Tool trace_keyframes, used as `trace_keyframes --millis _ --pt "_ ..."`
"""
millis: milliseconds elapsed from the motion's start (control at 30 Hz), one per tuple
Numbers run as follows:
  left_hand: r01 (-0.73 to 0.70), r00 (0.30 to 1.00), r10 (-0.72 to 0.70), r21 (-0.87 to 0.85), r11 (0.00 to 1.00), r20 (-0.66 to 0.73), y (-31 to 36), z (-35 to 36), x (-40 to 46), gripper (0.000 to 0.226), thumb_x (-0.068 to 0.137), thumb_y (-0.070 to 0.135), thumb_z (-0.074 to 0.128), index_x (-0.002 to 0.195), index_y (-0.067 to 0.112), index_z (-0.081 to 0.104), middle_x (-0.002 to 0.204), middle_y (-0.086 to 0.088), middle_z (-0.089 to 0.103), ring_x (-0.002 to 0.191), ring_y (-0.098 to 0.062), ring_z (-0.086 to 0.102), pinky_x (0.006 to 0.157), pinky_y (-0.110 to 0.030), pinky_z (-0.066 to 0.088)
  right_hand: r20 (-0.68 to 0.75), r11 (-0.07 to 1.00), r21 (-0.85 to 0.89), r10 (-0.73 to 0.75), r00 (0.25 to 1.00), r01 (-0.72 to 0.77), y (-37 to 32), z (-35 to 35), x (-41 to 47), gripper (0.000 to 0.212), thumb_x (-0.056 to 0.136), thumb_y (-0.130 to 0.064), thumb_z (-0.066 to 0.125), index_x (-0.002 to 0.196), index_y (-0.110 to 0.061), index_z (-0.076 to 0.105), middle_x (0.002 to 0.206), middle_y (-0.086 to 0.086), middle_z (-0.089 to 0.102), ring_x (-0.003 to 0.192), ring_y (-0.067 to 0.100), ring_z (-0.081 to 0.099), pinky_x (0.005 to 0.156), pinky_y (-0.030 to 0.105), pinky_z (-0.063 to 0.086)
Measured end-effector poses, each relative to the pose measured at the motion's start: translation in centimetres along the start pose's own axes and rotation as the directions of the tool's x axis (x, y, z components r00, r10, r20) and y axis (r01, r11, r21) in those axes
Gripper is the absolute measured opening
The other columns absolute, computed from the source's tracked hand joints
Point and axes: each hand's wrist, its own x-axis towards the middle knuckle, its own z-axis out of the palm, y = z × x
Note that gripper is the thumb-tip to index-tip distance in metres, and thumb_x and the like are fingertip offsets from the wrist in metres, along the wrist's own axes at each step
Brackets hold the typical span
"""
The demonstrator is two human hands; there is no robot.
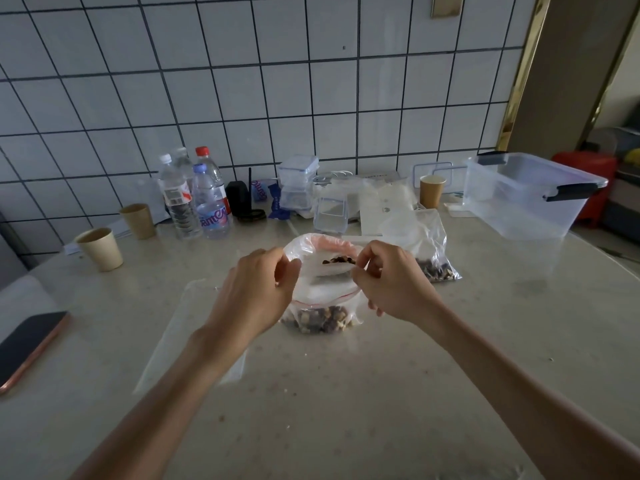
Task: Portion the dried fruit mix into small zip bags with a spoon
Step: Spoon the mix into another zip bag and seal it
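- A person stands at a pale stone surface against a white tiled wall, both bare forearms reaching forward.
- The left hand has its fingers curled, thumb and forefinger pinching the left rim of an open zip bag with a red seal strip.
- The right hand mirrors it, its fingers curled and pinching the right rim of the same bag, so the mouth is held wide between the two hands.
- Whether the right hand also holds a spoon cannot be told; no spoon is clearly visible.
- The dried fruit mix, brown and tan pieces, fills the bottom of the bag, which stands on the surface just below the hands. A few more pieces show at the bag's mouth.
- A second bag of mix lies on the surface just beyond the right hand.
- A flat empty clear bag lies under the left forearm.
- A phone lies at the left edge, well apart from the hands.
- Two paper cups stand at the left, and a third stands at the back right.
- Water bottles cluster at the back left, near small stacked clear containers.
- A large clear storage bin sits at the far right.
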Motion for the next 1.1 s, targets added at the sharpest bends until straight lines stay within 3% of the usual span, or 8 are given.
trace_keyframes --millis 100,200,400,500,633,733,900,1100 --pt "-0.004 0.995 0.01 -0.054 0.999 0.101 -0.2 -0.3 0.1 0.028 0.087 0.062 0.069 0.087 0.034 0.066 0.088 0.016 0.063 0.077 -0.002 0.061 0.068 -0.03 0.052 0.12 0.967 0.216 0.107 0.987 -0.131 -0.4 -0.5 0.4 0.011 0.093 -0.018 0.073 0.086 -0.01 0.069 0.066 -0.002 0.07 0.057 0.015 0.069 0.05 0.039 0.061" --pt "-0.054 0.995 0.052 0.03 0.998 0.084 -0.1 -0.2 0.3 0.019 0.081 0.046 0.082 0.087 0.034 0.07 0.086 0.016 0.065 0.073 -0.003 0.062 0.066 -0.032 0.052 0.265 0.94 0.247 0.167 0.95 -0.234 -0.4 -0.8 1.0 0.015 0.096 -0.028 0.073 0.094 -0.014 0.079 0.076 0.004 0.073 0.068 0.018 0.069 0.056 0.036 0.061" --pt "-0.186 0.982 0.189 0.1 0.978 -0.024 0.9 -0.9 1.3 0.007 0.096 0.025 0.068 0.093 0.027 0.062 0.081 0.012 0.067 0.067 -0.014 0.062 0.063 -0.033 0.052 0.387 0.858 0.404 0.153 0.909 -0.316 -0.5 -1.7 2.3 0.01 0.087 -0.017 0.083 0.086 -0.007 0.08 0.076 0.006 0.072 0.063 0.018 0.065 0.046 0.027 0.048" --pt "-0.26 0.963 0.267 0.181 0.949 -0.018 1.1 -1.7 1.7 0.005 0.1 0.029 0.062 0.098 0.024 0.061 0.089 0.008 0.066 0.071 -0.021 0.066 0.065 -0.039 0.056 0.243 0.928 0.328 0.097 0.965 -0.176 -0.9 -1.9 2.7 0.017 0.087 -0.006 0.082 0.08 -0.01 0.067 0.065 0.001 0.066 0.05 0.02 0.064 0.04 0.028 0.046" --pt "-0.263 0.961 0.272 0.13 0.956 -0.057 1.6 -2.5 2.0 0.007 0.098 0.028 0.067 0.094 0.023 0.064 0.085 0.012 0.06 0.069 -0.013 0.062 0.065 -0.038 0.056 -0.012 0.98 -0.1 -0.177 0.984 0.175 -1.6 -1.1 2.6 0.038 0.081 0.004 0.066 0.065 -0.021 0.044 0.058 -0.005 0.048 0.045 0.021 0.054 0.042 0.035 0.04" --pt "-0.164 0.987 0.163 -0.097 0.982 -0.018 2.0 -2.6 2.3 0.015 0.094 0.027 0.075 0.086 0.022 0.062 0.071 0.01 0.065 0.064 -0.01 0.064 0.063 -0.035 0.055 -0.06 0.936 -0.283 -0.233 0.971 0.207 -2.0 -0.8 2.6 0.04 0.077 -0.002 0.064 0.059 -0.023 0.035 0.052 -0.006 0.04 0.047 0.018 0.04 0.047 0.027 0.026" --pt "0.158 0.964 -0.059 -0.382 0.91 0.258 2.4 -2.3 3.2 0.026 0.103 0.028 0.064 0.087 0.008 0.06 0.078 -0.007 0.075 0.067 -0.02 0.076 0.06 -0.044 0.064 0.21 0.988 -0.088 0.143 0.967 -0.127 -2.7 -1.7 3.5 0.048 0.098 -0.042 0.067 0.059 -0.017 0.057 0.049 0.004 0.063 0.045 0.023 0.067 0.051 0.03 0.052" --pt "0.506 0.848 -0.176 -0.662 0.553 0.501 2.2 -2.5 3.4 0.016 0.095 0.022 0.075 0.098 0.01 0.065 0.09 -0.01 0.079 0.087 -0.026 0.079 0.068 -0.04 0.065 0.446 0.855 0.369 0.181 0.876 -0.364 -1.7 -2.6 3.6 0.034 0.094 -0.032 0.075 0.096 0.002 0.078 0.088 0.016 0.074 0.068 0.017 0.067 0.057 0.028 0.054"
